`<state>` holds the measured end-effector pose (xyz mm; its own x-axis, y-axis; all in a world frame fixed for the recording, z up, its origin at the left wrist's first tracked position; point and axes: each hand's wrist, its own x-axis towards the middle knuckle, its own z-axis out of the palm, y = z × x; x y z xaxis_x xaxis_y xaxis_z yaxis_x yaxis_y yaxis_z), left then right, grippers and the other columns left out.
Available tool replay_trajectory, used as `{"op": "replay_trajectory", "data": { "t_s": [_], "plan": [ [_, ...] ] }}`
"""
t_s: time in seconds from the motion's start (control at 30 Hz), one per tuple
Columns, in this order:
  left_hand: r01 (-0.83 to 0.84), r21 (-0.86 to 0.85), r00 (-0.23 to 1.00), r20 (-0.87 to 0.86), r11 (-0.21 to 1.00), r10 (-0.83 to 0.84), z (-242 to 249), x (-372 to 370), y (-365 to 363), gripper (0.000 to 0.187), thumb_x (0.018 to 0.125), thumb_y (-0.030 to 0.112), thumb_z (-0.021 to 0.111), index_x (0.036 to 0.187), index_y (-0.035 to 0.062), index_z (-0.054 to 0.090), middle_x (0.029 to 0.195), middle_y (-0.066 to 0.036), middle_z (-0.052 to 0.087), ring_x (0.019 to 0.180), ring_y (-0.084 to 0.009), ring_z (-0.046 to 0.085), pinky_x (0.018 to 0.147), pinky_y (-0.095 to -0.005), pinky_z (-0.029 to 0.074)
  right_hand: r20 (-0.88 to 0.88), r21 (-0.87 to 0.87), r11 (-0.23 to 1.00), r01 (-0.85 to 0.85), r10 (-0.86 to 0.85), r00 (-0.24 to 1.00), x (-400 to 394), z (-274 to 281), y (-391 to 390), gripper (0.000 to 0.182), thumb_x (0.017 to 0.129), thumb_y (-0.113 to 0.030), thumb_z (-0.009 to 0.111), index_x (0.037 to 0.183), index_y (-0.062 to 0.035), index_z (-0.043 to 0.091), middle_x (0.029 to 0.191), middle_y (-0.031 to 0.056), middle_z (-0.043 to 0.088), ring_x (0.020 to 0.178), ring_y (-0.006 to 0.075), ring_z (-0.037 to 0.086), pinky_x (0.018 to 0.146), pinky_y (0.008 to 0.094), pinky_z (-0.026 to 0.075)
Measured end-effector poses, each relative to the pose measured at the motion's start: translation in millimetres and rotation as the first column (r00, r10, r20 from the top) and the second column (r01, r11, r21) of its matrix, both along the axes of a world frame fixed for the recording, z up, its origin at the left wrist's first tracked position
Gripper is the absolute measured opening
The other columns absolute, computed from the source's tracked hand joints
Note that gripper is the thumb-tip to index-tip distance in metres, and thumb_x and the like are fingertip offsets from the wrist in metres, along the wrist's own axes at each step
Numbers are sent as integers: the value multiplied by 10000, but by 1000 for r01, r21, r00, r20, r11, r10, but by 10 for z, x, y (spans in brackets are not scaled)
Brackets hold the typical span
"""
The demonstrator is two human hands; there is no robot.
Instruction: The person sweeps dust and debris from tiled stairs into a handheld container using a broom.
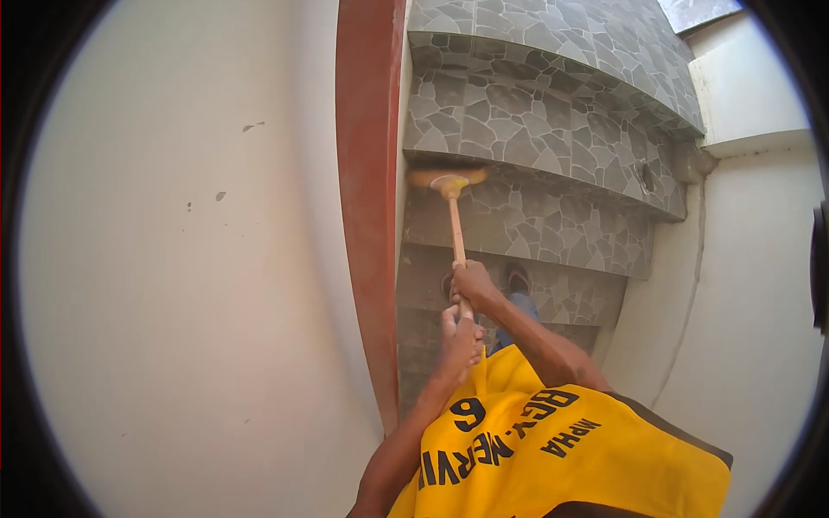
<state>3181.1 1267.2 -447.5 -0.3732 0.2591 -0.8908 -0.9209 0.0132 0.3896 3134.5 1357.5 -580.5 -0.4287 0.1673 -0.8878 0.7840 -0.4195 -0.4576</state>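
A broom (457, 226) with a pale wooden handle reaches away from me. Its wide yellow-orange head, blurred at the bristles, lies on a stair tread close against the riser of the step above, near the left wall. My right hand (473, 285) is wrapped round the middle of the handle. Closer to my body, my left hand (461, 338) grips the handle's lower end, its thumb along the shaft. Both hands are closed, right above left in this view. My feet in sandals (518, 278) stand on a lower step, partly hidden behind the arms.
Grey stairs (518, 112) with a stone-patterned surface rise ahead in curved steps. A red-brown ledge (367, 173) runs along the left, beside a large pale wall (173, 302). On the right stands another pale wall (743, 285) with a crack-like line.
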Motion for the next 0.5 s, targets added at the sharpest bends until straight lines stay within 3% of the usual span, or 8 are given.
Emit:
{"op": "replay_trajectory", "data": {
  "t_s": [0.07, 0.2, 0.33, 0.43, 0.5],
  "plan": [
    [-83, 34, 993, -77, 996, 85, -342, -81, -134, 299, 972, 323, 379, 1148, 83, 348, 701, -10, 436, 435, -42, 347, 369, -173, 311, -56, 41, 984, 175, -173, 983, -75, -89, -206, 328, 917, -211, 438, 716, 40, 504, 576, 98, 503, 433, 182, 480, 380, 326, 404],
    [-240, -36, 969, -63, 970, 238, -632, 13, 207, 291, 973, 302, 371, 1158, 79, 338, 703, -16, 440, 431, -44, 357, 362, -173, 306, 50, -158, 966, -205, 215, 975, -141, -634, 18, 293, 911, -200, 451, 732, 27, 500, 580, 87, 492, 444, 173, 480, 379, 330, 395],
    [-31, -11, 999, 37, 999, 31, -185, 56, 147, 258, 976, 313, 379, 1112, 97, 343, 721, -17, 447, 438, -42, 352, 366, -176, 308, 34, 10, 999, -52, 51, 998, 77, 1, 93, 279, 890, -189, 460, 733, 39, 495, 577, 79, 483, 437, 173, 471, 378, 327, 389],
    [-166, 46, 979, -110, 985, 170, -707, 21, -29, 267, 974, 302, 378, 1143, 99, 336, 719, -23, 459, 425, -44, 361, 356, -182, 312, -92, -19, 998, 66, -68, 993, -69, -439, -71, 285, 895, -195, 457, 740, 41, 494, 575, 73, 481, 436, 174, 473, 376, 325, 389],
    [-146, 60, 989, -13, 987, 147, -710, 15, 97, 289, 972, 299, 382, 1174, 96, 343, 713, -23, 462, 426, -43, 365, 355, -183, 312, -55, -52, 994, -92, 89, 994, -101, -374, 84, 276, 900, -200, 457, 757, 33, 493, 578, 70, 478, 436, 173, 472, 376, 321, 387]
  ]
}}
